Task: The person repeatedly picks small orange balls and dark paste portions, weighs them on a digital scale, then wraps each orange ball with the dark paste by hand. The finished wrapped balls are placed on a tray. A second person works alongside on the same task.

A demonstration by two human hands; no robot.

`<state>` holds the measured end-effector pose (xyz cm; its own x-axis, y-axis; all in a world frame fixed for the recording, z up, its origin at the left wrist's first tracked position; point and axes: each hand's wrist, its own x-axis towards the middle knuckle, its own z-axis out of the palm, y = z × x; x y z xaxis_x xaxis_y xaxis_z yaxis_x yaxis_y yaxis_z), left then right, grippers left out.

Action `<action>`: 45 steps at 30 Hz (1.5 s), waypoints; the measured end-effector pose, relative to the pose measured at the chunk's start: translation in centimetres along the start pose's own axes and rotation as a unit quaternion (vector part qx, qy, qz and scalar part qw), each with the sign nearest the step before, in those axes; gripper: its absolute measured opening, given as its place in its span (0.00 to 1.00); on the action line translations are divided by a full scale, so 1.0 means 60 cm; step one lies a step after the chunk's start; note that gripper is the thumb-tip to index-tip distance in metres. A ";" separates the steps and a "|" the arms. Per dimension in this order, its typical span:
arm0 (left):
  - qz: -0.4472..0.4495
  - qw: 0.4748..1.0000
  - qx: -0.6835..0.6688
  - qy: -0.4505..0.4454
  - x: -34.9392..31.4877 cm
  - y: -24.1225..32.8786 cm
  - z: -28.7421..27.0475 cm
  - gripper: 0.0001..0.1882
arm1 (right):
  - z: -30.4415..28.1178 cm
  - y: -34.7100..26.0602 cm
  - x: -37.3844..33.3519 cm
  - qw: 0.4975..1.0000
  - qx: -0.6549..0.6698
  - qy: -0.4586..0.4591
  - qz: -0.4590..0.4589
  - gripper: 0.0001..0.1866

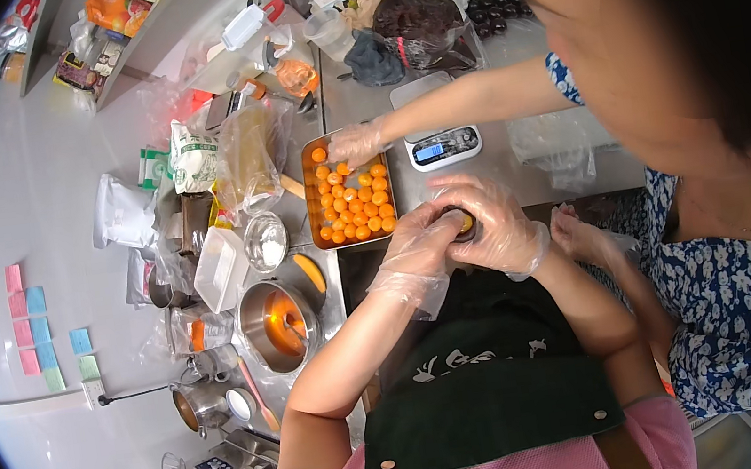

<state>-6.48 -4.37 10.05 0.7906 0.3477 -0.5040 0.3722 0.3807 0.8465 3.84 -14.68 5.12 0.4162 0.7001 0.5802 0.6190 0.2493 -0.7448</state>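
Note:
Both my hands wear clear plastic gloves and meet in front of my dark green apron. My left hand (420, 244) and my right hand (499, 223) curl around a small dark, paste-like lump (467, 235). An orange-yellow ball (466, 221) shows in its middle; the fingers hide much of the lump. Just beyond my left hand lies a rectangular metal tray (311, 197) with many orange balls (360, 206), which look like egg yolks. A co-worker's gloved hand (358, 146) reaches into the tray's far right part.
A white kitchen scale (445, 148) stands right of the tray. On the left are a steel pot (251, 300) with orange liquid, a small metal bowl (265, 241), a white plastic container (220, 269) and a pink spatula (258, 392). The co-worker (733, 282) stands close on my right.

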 end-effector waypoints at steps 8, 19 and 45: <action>-0.011 0.997 0.066 -0.027 -0.007 0.016 -0.013 0.17 | 0.011 -0.018 -0.003 0.998 0.023 0.010 0.055 0.28; 0.028 0.939 -0.302 -0.166 -0.024 -0.034 -0.046 0.22 | 0.027 -0.033 0.002 0.996 0.058 0.040 0.055 0.25; 0.005 0.946 -0.296 -0.132 -0.042 -0.065 -0.042 0.28 | 0.053 -0.048 -0.030 0.986 0.141 0.017 0.091 0.19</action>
<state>-11.16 -4.58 7.60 0.9154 0.1578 -0.3703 0.0883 0.8188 0.5672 -0.84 -14.55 5.17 0.5288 0.7283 0.4359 0.3236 0.3018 -0.8968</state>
